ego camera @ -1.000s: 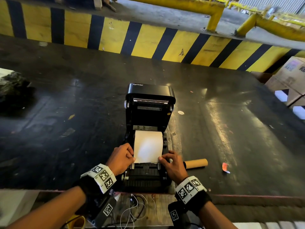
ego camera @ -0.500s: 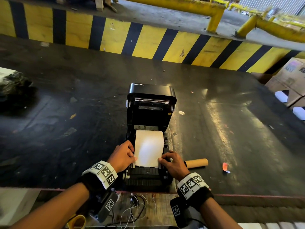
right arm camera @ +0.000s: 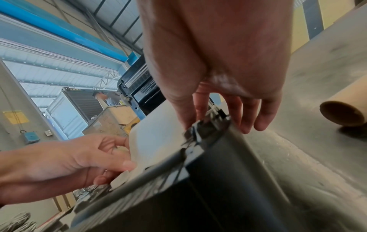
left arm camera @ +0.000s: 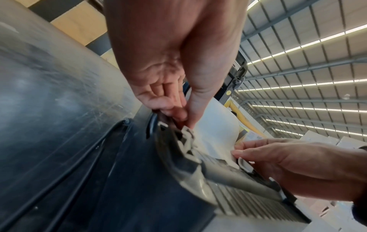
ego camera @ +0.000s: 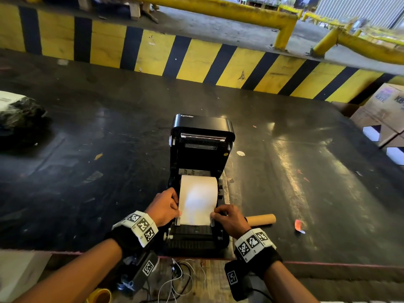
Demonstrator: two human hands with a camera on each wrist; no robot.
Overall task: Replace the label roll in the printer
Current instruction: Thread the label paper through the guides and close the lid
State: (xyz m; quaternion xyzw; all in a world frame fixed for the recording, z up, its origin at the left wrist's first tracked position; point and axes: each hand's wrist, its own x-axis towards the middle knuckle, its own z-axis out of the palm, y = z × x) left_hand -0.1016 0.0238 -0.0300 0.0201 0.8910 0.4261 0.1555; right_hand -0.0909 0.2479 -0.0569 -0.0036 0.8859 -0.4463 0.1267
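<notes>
The black printer (ego camera: 202, 127) stands on the dark table with its lid raised. White label paper (ego camera: 197, 200) runs from the roll in the bay towards the front. My left hand (ego camera: 166, 206) pinches the paper's left edge at the grey guide (left arm camera: 187, 138). My right hand (ego camera: 229, 217) pinches the right edge with thumb and forefinger, its other fingers (right arm camera: 266, 119) hanging outside the printer body (right arm camera: 198, 188). In the wrist views the paper (left arm camera: 216, 125) (right arm camera: 157, 138) lies between both hands. The roll itself is mostly hidden under the sheet.
An empty cardboard core (ego camera: 261, 219) lies on the table just right of the printer. An orange scrap (ego camera: 298, 225) sits farther right. A dark wrapped bundle (ego camera: 19, 117) is at the far left, cardboard boxes (ego camera: 384, 110) at the right. Cables (ego camera: 177, 278) hang below the near edge.
The free end of the paper has come slightly nearer the printer's front. Both hands stay at its edges and have barely shifted.
</notes>
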